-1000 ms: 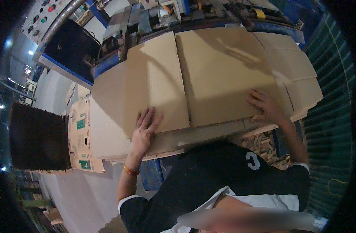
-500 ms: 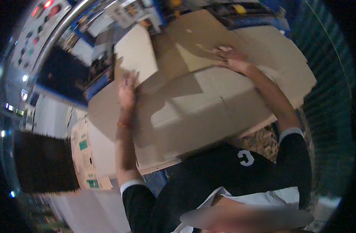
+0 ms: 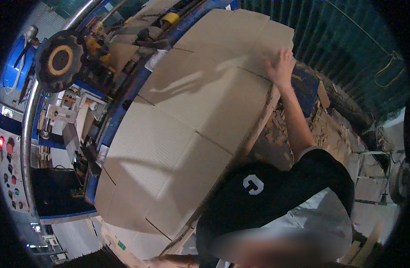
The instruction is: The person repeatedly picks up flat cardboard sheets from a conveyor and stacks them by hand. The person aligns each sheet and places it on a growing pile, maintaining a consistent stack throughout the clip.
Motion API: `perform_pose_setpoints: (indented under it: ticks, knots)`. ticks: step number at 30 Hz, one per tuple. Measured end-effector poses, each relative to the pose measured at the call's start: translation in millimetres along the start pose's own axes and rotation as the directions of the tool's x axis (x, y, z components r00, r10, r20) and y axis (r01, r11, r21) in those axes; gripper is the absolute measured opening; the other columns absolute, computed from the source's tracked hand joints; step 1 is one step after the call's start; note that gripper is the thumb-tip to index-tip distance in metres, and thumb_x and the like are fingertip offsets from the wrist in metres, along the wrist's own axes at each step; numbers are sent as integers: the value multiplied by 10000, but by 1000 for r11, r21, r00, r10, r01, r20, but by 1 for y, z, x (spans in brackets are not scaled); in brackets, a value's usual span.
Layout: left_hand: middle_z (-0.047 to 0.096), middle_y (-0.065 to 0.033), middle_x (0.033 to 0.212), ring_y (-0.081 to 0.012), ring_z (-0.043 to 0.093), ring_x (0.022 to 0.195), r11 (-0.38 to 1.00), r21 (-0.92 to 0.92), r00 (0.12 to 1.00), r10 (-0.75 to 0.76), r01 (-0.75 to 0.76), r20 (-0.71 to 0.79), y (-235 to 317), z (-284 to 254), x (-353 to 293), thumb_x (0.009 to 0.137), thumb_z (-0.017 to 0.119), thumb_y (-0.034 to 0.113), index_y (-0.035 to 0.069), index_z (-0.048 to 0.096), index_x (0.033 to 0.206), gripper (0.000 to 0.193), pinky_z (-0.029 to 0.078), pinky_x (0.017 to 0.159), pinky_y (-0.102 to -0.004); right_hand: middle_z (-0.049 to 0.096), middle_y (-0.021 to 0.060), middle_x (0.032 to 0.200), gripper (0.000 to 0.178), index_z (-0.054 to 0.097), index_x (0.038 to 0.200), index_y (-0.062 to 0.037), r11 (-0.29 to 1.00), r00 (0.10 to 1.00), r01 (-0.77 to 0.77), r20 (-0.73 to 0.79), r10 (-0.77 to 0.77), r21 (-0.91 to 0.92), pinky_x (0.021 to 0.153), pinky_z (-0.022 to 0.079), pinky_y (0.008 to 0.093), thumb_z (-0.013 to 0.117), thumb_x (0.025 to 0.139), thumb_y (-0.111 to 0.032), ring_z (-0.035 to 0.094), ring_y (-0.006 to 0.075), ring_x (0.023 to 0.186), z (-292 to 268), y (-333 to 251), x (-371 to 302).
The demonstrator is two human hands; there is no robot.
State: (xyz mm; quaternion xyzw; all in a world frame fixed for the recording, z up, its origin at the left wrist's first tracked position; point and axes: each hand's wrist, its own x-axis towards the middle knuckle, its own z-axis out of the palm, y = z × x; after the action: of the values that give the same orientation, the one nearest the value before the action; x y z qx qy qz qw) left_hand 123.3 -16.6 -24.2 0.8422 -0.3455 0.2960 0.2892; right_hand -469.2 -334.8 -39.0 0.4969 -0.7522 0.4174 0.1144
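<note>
Upper right, the right hand (image 3: 282,71) was spread, unclenched; uneven pushing risked skewing the cardboard (image 3: 169,134). Lower edge: left hand (image 3: 156,260), grip unclear to me.

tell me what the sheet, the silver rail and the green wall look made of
Sheet: looks like matte brown corrugated cardboard, from its fine parallel ribs. Rail: probably smooth, polished metal, going by its bright highlights. Wall: perhaps painted corrugated metal, given its regular ridges, though plastic can't be ruled out.

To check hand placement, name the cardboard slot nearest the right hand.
The uppermost slot along the right edge of the cardboard sheet; its outer end lies beside the right hand, the others farther away.
</note>
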Motion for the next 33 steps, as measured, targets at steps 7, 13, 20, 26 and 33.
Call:
perform_pose_setpoints:
  ticks: [7,13,20,26,33]
  knots:
    - [521,-155,1207,-285,488,1102,939,-25,938,-340,342,60,-12,-25,-29,798,647,275,12,492,1203,508,372,951,-383,344,279,1341,749,408,1309,-42,886,977,90,215,12,-455,1044,258,456,523,792,-571,296,384,1282,30,37,9]
    - [548,-127,1176,-247,513,1068,573,-30,573,-819,819,-18,-11,-72,-43,823,609,305,25,528,1169,452,391,923,-362,493,203,1181,611,520,1216,-74,973,994,87,-39,-98,-213,881,433,419,610,778,-490,482,317,1109,42,60,30]
    - [595,-153,1069,-236,560,987,54,-919,496,-853,391,161,-42,-80,-24,892,452,223,-33,516,1171,384,426,907,-397,448,186,1281,537,474,1238,-10,493,930,-334,197,310,803,916,409,433,623,780,-246,464,319,1148,59,72,115]
    - [573,-156,1091,-264,555,985,-107,-847,566,-699,521,437,-53,-73,-34,820,563,139,-57,518,1110,353,431,904,-437,474,103,1274,427,424,1280,-27,147,963,-245,258,-73,958,968,391,374,533,872,-93,471,239,1150,-51,12,77]
    - [569,-128,1138,-209,523,1036,642,-531,833,-425,553,354,24,-101,-69,831,519,20,-54,540,1125,303,401,902,-327,604,99,1130,322,613,1055,-70,593,644,398,247,-724,700,951,394,402,651,738,-26,576,269,1030,-119,-28,-86]
